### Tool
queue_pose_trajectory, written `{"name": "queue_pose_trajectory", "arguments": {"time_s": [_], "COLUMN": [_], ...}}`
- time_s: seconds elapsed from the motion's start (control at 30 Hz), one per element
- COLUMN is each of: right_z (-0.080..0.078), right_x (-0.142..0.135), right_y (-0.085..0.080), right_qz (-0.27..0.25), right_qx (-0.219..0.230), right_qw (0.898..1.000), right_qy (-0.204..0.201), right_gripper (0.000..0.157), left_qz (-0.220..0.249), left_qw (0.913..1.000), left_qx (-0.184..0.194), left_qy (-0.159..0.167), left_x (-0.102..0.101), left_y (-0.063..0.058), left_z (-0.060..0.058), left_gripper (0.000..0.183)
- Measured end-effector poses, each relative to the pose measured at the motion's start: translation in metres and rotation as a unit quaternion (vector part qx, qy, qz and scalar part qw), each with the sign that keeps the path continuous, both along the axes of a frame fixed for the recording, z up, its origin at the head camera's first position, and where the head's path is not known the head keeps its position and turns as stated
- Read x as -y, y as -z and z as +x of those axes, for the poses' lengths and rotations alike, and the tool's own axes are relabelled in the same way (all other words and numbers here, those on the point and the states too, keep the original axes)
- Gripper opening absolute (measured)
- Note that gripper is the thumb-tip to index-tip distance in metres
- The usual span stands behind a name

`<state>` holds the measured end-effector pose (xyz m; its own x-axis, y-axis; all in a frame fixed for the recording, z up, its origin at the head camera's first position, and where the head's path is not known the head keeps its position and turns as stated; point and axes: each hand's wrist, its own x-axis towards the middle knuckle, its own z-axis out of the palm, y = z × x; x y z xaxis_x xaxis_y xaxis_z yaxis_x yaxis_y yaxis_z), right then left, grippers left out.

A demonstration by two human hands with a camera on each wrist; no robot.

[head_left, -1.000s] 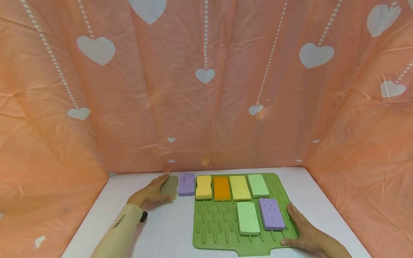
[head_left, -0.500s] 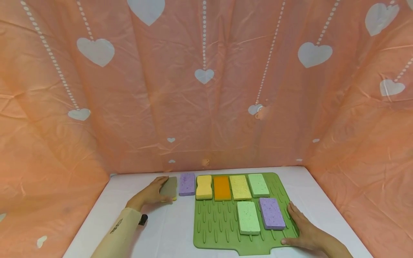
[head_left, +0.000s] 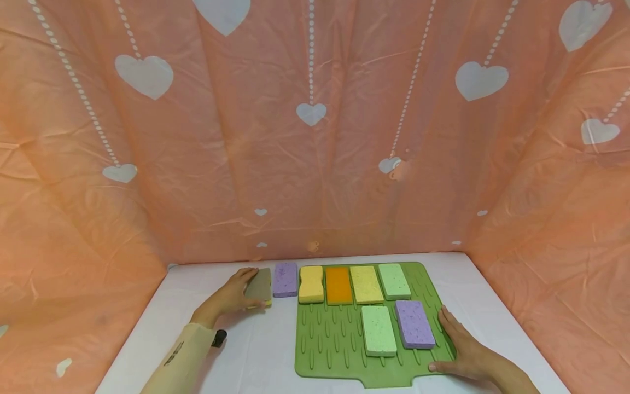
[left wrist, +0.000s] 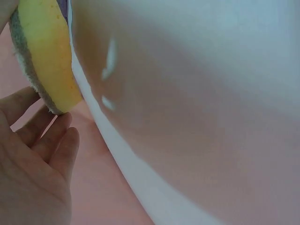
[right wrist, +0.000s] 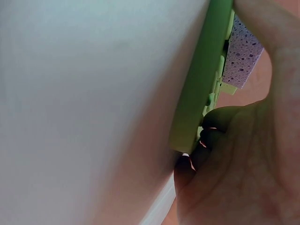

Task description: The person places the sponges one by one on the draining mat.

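Observation:
In the head view my left hand [head_left: 231,295] holds a scrub sponge [head_left: 261,285] on the white table, thumb at its near end and fingers towards the far end. The left wrist view shows this sponge's yellow foam [left wrist: 49,51] and its rough grey layer. A purple sponge [head_left: 285,279] lies just right of it, beside the mat. On the right, my right hand [head_left: 467,353] rests at the edge of a green ridged mat [head_left: 330,350], fingers extended along its side and thumb near its front corner. A second purple sponge [head_left: 415,324] lies close to those fingers.
Along the mat's back edge lie a wavy-sided yellow sponge [head_left: 311,284], an orange sponge [head_left: 338,285], a speckled yellow sponge [head_left: 366,285] and a pale green sponge [head_left: 394,282]. Another pale green sponge [head_left: 378,331] lies nearer. A pink heart-patterned curtain [head_left: 344,208] encloses the table.

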<state>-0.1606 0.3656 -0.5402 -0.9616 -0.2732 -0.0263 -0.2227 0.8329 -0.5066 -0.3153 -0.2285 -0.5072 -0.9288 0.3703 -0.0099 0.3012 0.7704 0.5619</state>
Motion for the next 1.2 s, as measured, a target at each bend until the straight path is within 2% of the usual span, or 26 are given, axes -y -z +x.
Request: {"name": "queue_pose_trajectory", "arguments": {"time_s": [0.17, 0.33, 0.7, 0.97, 1.2], "right_z": [0.001, 0.002, 0.000, 0.001, 0.001], "right_x": [0.000, -0.001, 0.000, 0.000, 0.001], "right_y": [0.000, 0.002, -0.002, -0.002, -0.001], "right_qz": [0.002, 0.007, 0.001, 0.007, 0.003], "right_qx": [-0.017, -0.029, 0.019, -0.003, -0.002], "right_qw": [1.000, 1.000, 1.000, 1.000, 1.000], "right_qy": [0.002, 0.003, -0.002, 0.001, -0.001], "right_gripper": [0.125, 0.124, 0.124, 0.124, 0.123], "left_qz": [-0.005, -0.014, -0.021, -0.009, -0.013], "left_qw": [0.9999, 0.9983, 0.9967, 0.9959, 0.9946], "left_qx": [-0.016, -0.052, -0.072, -0.082, -0.088], "left_qy": [0.001, 0.023, 0.030, 0.039, 0.053], "left_x": [-0.003, -0.012, -0.037, -0.058, -0.076], "left_y": [-0.005, -0.011, -0.018, -0.019, -0.018], "left_z": [0.005, 0.011, 0.031, 0.043, 0.053], "left_gripper": [0.117, 0.114, 0.113, 0.115, 0.112]}}
